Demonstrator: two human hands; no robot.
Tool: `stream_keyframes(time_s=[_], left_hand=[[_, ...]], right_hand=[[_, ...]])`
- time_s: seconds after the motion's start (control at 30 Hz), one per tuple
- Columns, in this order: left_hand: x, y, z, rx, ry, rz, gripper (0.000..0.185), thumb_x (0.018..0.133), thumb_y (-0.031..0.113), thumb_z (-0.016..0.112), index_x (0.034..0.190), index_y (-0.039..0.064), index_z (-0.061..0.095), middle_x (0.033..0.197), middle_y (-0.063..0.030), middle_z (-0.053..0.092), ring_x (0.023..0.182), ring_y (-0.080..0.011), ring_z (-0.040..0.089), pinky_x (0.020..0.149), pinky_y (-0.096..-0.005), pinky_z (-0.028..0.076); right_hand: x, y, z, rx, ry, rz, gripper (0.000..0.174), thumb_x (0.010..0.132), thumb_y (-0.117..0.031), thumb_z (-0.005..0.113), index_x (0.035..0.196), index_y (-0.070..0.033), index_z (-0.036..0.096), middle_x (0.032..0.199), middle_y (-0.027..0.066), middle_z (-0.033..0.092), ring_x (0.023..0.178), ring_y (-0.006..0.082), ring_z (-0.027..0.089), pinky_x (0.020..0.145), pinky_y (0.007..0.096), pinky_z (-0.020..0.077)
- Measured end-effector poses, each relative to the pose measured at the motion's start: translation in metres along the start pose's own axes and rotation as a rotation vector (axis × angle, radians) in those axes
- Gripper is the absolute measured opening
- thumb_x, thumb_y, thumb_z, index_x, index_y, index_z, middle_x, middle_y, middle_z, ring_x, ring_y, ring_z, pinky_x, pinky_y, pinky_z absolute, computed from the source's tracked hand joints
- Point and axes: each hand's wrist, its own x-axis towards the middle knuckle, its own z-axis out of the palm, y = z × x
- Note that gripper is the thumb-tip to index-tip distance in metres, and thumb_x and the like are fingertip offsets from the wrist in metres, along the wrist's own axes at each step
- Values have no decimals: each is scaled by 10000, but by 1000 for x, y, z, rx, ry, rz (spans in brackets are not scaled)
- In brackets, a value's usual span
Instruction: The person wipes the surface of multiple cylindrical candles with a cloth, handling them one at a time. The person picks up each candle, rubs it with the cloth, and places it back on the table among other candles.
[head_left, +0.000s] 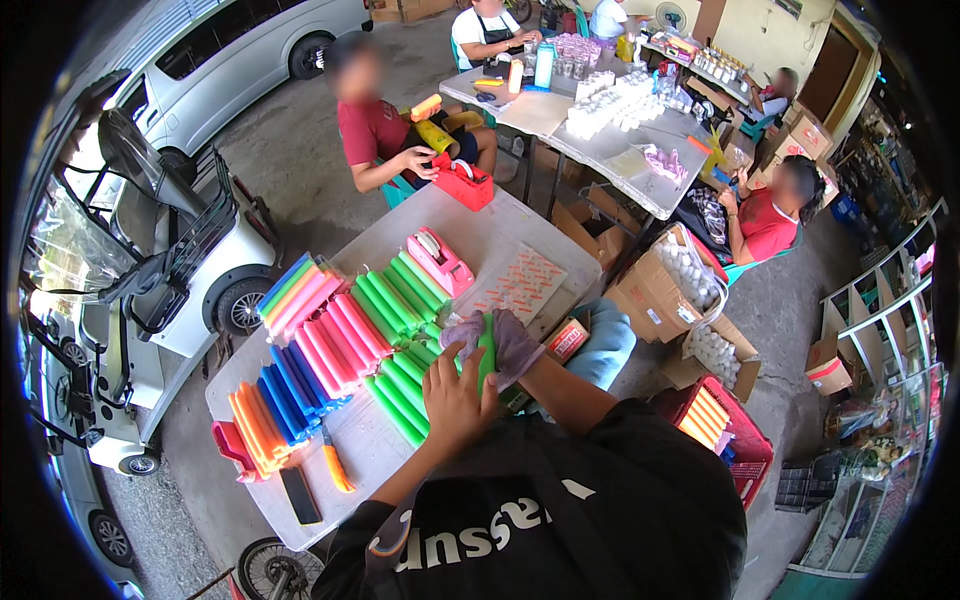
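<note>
A bright green candle (487, 352) is held upright-looking in my right hand (519, 349), wrapped in a purple cloth or glove. More purple cloth (465, 334) bunches against the candle's left side. My left hand (456, 397) is bare, its fingers apart beside the candle's lower end; whether it grips the candle is unclear. Beneath and left of my hands lie rows of green candles (394, 401). Pink candles (345, 334), blue candles (292, 390) and orange candles (259, 424) continue leftward on the table (360, 469). Some bundles have clear plastic wrap.
A pink tape dispenser (442, 262), printed sheet (521, 281), orange-handled cutter (336, 465) and dark flat block (300, 495) lie on the table. Across it, a person (367, 135) sits by a red tape dispenser (463, 184). A red crate (750, 450) stands at right.
</note>
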Motion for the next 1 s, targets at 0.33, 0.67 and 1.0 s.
stream_keyframes(time_s=[0.33, 0.67, 1.0], left_hand=[[31, -20, 33, 161, 150, -58, 315, 858, 216, 455, 1142, 145, 571, 1259, -70, 470, 1185, -267, 417, 1025, -569, 195], [19, -94, 64, 2, -115, -499, 437, 920, 324, 440, 1315, 139, 439, 1327, -128, 406, 1237, -318, 371, 1041, -567, 193], [24, -157, -33, 54, -137, -305, 363, 950, 338, 382, 1054, 64, 597, 1026, -205, 586, 966, -384, 551, 835, -465, 429]], right_hand=[[-34, 31, 53, -935, -70, -532, 273, 947, -245, 349, 1075, -66, 509, 1049, 117, 541, 995, 238, 522, 870, 355, 415], [-70, -16, 107, -1234, -274, -684, 290, 788, -349, 564, 907, -85, 589, 860, 140, 599, 890, 292, 564, 817, 398, 428], [-70, -43, 114, -2090, -108, -945, 219, 763, -239, 609, 729, -62, 485, 643, 95, 498, 592, 249, 549, 571, 351, 457]])
